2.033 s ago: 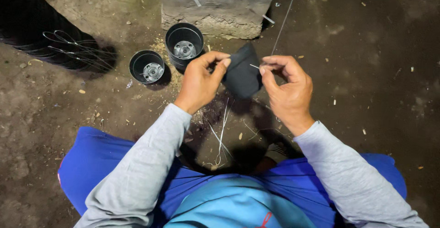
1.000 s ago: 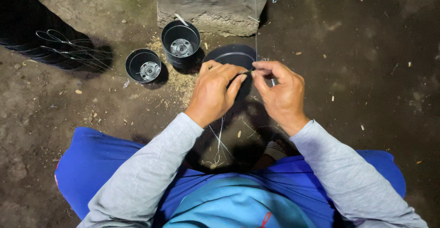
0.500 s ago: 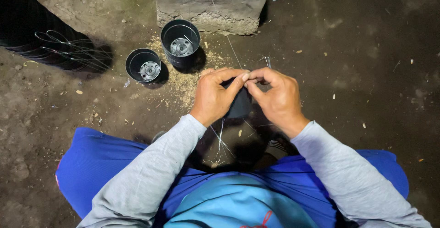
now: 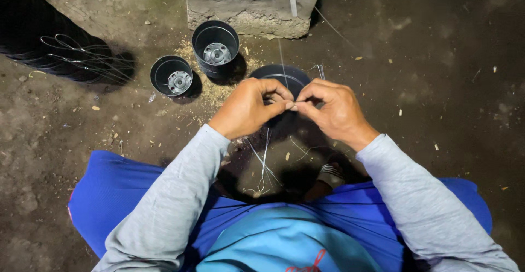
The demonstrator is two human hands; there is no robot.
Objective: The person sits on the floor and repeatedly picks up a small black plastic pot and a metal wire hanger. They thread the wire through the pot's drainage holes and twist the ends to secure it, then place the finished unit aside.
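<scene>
Above the round black plastic pot (image 4: 284, 80), I see my left hand (image 4: 249, 108) and right hand (image 4: 333, 110) meeting fingertip to fingertip, both pinched shut on thin pale wire (image 4: 264, 157) trailing toward my lap.

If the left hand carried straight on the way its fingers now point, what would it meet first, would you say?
The left hand points rightward at the right hand; their fingertips already pinch together over the black pot, so it would meet those fingers first.
</scene>
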